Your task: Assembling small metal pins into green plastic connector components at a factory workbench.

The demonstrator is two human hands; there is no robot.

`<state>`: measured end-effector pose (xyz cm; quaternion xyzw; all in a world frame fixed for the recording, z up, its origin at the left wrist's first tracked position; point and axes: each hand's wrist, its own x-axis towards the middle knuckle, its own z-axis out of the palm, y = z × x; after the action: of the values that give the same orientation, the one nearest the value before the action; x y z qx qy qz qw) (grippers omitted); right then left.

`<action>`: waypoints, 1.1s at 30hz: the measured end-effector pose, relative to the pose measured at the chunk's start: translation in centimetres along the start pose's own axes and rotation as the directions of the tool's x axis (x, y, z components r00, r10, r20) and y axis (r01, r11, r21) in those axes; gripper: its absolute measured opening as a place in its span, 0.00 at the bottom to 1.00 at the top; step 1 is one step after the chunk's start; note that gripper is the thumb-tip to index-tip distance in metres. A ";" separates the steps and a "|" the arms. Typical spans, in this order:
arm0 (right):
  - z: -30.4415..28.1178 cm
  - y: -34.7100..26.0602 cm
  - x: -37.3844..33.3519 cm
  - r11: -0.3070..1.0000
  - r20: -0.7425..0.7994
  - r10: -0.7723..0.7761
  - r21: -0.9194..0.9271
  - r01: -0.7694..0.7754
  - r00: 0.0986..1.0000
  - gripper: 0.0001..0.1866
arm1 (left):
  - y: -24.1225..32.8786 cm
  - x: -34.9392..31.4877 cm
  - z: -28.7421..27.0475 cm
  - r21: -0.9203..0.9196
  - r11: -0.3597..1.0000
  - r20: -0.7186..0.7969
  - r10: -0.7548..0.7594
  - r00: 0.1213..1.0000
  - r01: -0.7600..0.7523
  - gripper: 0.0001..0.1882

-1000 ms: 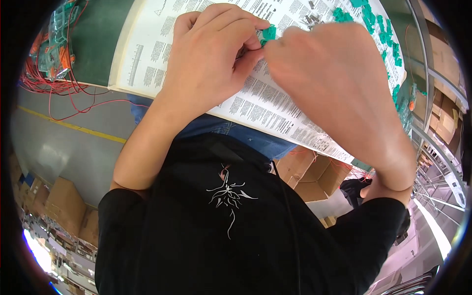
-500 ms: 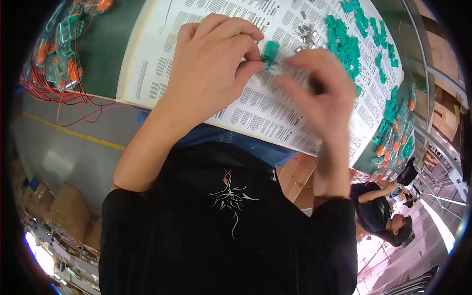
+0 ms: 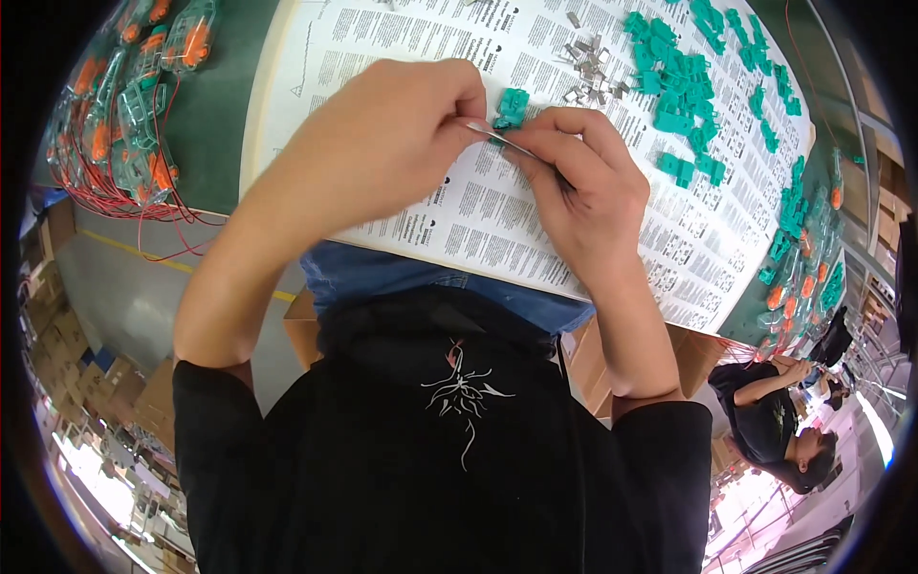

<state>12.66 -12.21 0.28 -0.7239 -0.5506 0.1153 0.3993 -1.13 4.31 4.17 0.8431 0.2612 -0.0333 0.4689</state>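
Both my hands meet over a printed white sheet. My left hand [image 3: 421,115] is closed in a pinch, its fingertips at a small green plastic part [image 3: 497,135] that they mostly hide. My right hand [image 3: 588,182] pinches a thin silvery strip [image 3: 516,146], which slants up and left to the left thumb; its exact kind is unclear. Just beyond the fingertips is another green plastic piece [image 3: 513,107]. Farther right lies a heap of green plastic parts [image 3: 679,91], with a scatter of small silvery metal pieces [image 3: 593,72] beside it.
The printed sheet [image 3: 497,234] covers a board on a green table [image 3: 225,115]. Clear-and-orange pieces with red wires [image 3: 143,134] lie at the left, and similar pieces [image 3: 803,277] at the right edge. A person [image 3: 775,411] is at the far right. Cardboard boxes [image 3: 72,344] stand lower left.
My right hand was blurred and apart from the left; now it has closed on a silvery strip at the left fingertips. My left wrist has bent, and the whole view has shifted slightly.
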 end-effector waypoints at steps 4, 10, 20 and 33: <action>0.2 -0.1 0.2 0.999 0.002 0.039 0.026 -0.039 0.999 0.13 | -1.4 1.1 -0.6 -0.151 0.985 0.157 -0.064 0.985 0.088 0.02; 0.1 0.0 0.2 0.999 0.028 0.027 0.025 -0.028 0.999 0.13 | -0.7 2.6 -2.0 -0.230 0.945 0.335 -0.148 0.930 0.233 0.06; -0.3 0.3 0.4 1.000 0.082 -0.010 -0.016 0.012 0.997 0.12 | 1.0 6.1 -4.0 0.046 0.884 0.609 -0.394 0.688 0.465 0.08; -0.7 0.5 1.3 0.985 0.101 -0.155 -0.060 0.161 0.983 0.15 | 0.5 4.9 -3.3 -0.013 0.932 0.450 -0.319 0.834 0.363 0.13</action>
<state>13.95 -11.44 0.73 -0.6846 -0.6285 0.0990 0.3556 2.73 8.74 4.95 0.7294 0.2955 -0.2935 0.5428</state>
